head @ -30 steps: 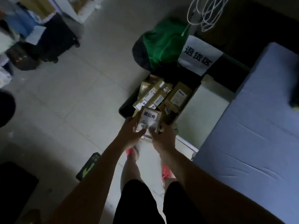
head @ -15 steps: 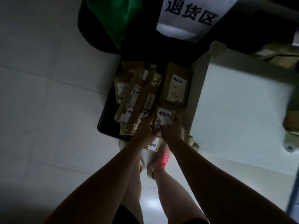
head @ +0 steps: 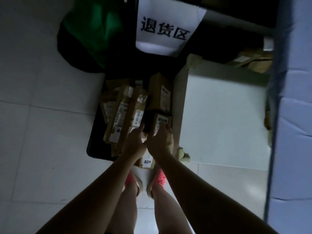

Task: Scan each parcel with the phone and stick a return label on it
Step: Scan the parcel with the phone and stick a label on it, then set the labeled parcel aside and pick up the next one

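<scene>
The right hand (head: 160,142) grips a small labelled parcel (head: 162,121) among the pile in the black bin (head: 93,146). The left hand (head: 135,144) touches the parcel's dark side, its grip lost in the gloom. Round about are a blue mattress (head: 295,115) at right, a white box (head: 224,115), a green bag (head: 94,31), a white sign (head: 168,16) and brown parcels (head: 121,115) packed in the bin.

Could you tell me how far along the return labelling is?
Done: return labels show on the small parcel, a long parcel and the nearest parcel. In hand: left hand and right hand hold the small parcel at the black bin. Left: the tall parcel shows none.
</scene>
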A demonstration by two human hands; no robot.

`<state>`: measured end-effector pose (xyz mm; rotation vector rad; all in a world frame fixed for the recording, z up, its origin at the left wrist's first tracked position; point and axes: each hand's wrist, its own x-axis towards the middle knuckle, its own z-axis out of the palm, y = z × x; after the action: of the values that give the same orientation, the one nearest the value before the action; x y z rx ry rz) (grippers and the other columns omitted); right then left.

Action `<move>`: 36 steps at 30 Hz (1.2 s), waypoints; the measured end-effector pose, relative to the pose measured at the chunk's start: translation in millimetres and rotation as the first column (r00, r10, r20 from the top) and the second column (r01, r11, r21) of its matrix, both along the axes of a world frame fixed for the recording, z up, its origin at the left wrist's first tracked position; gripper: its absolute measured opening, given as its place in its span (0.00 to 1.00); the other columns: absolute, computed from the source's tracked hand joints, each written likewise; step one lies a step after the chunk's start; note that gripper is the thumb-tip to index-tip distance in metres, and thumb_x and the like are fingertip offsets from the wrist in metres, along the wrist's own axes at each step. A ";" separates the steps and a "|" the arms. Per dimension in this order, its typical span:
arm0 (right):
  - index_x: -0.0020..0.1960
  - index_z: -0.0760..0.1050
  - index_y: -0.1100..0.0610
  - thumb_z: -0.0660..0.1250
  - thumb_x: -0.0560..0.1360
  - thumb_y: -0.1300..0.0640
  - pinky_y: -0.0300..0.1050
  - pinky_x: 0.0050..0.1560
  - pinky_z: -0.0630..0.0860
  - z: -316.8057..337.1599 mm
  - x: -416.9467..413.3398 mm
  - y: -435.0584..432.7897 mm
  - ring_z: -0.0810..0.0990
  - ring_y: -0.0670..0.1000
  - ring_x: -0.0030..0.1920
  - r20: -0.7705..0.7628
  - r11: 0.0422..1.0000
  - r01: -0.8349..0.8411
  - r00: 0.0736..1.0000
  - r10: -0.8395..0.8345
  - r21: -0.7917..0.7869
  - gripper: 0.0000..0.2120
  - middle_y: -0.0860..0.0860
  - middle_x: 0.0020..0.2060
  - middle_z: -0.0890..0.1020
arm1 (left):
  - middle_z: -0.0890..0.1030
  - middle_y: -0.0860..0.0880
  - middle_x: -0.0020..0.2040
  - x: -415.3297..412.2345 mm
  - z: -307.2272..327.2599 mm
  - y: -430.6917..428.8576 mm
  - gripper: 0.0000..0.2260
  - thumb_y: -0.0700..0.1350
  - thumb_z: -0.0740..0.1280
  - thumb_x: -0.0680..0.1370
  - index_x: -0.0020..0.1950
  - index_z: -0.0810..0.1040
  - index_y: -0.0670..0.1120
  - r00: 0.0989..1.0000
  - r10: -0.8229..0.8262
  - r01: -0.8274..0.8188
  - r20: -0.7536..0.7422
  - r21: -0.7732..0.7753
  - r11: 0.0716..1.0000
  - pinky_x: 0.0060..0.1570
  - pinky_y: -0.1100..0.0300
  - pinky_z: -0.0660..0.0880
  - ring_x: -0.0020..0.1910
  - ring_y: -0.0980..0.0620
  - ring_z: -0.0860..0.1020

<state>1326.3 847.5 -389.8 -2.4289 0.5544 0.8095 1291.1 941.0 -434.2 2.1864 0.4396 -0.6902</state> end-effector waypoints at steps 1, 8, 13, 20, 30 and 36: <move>0.71 0.68 0.53 0.66 0.78 0.58 0.46 0.60 0.72 20.2 -1.3 -1.2 0.72 0.54 0.69 0.001 1.000 -0.014 1.000 0.014 0.022 0.22 0.52 0.72 0.70 | 0.75 0.44 0.71 -2.7 18.6 6.5 0.31 0.48 0.70 0.79 0.80 0.62 0.48 0.999 -0.037 0.037 -0.004 0.022 0.999 0.63 0.56 0.72 0.70 0.47 0.73; 0.64 0.73 0.48 0.67 0.75 0.54 0.49 0.53 0.80 180.3 -6.6 -27.6 0.80 0.51 0.56 0.170 0.994 -0.058 0.985 0.042 0.094 0.17 0.48 0.59 0.79 | 0.72 0.47 0.73 3.1 167.9 20.7 0.28 0.50 0.67 0.80 0.79 0.63 0.49 0.952 -0.264 0.228 0.154 0.221 0.948 0.65 0.49 0.75 0.71 0.48 0.72; 0.71 0.71 0.50 0.66 0.76 0.54 0.49 0.68 0.73 279.6 2.2 -98.4 0.70 0.52 0.72 0.341 0.983 -0.176 0.922 0.183 -0.053 0.24 0.49 0.72 0.72 | 0.78 0.46 0.67 40.1 275.4 -23.2 0.29 0.48 0.72 0.75 0.75 0.71 0.48 0.820 -0.502 0.337 0.276 0.476 0.812 0.63 0.49 0.74 0.64 0.45 0.78; 0.76 0.66 0.49 0.67 0.78 0.51 0.49 0.70 0.69 364.0 35.4 -238.5 0.66 0.52 0.75 0.397 0.981 -0.074 0.907 0.142 -0.181 0.28 0.48 0.77 0.66 | 0.76 0.46 0.67 104.7 381.0 -130.3 0.25 0.50 0.67 0.79 0.75 0.69 0.49 0.622 -0.685 0.430 0.380 0.565 0.704 0.58 0.50 0.76 0.64 0.44 0.76; 0.70 0.72 0.57 0.73 0.74 0.49 0.49 0.58 0.74 371.0 173.5 -448.5 0.78 0.60 0.63 0.540 0.961 0.262 0.798 -0.270 0.092 0.27 0.58 0.61 0.82 | 0.72 0.42 0.73 220.1 412.6 -315.9 0.27 0.53 0.65 0.82 0.78 0.66 0.44 0.848 -0.390 0.338 0.360 0.199 0.920 0.67 0.52 0.69 0.71 0.42 0.71; 0.69 0.75 0.57 0.74 0.73 0.48 0.49 0.56 0.76 356.4 252.7 -508.4 0.80 0.58 0.60 0.466 0.869 0.366 0.738 -0.489 0.332 0.27 0.56 0.58 0.83 | 0.82 0.42 0.60 286.4 401.9 -394.6 0.22 0.51 0.71 0.78 0.69 0.76 0.41 0.948 0.226 -0.175 0.222 -0.230 0.957 0.57 0.50 0.79 0.60 0.41 0.80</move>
<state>1579.0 339.1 -33.4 -2.0572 0.7155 -0.0268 1577.5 546.4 -32.3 1.9636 0.4332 -0.3304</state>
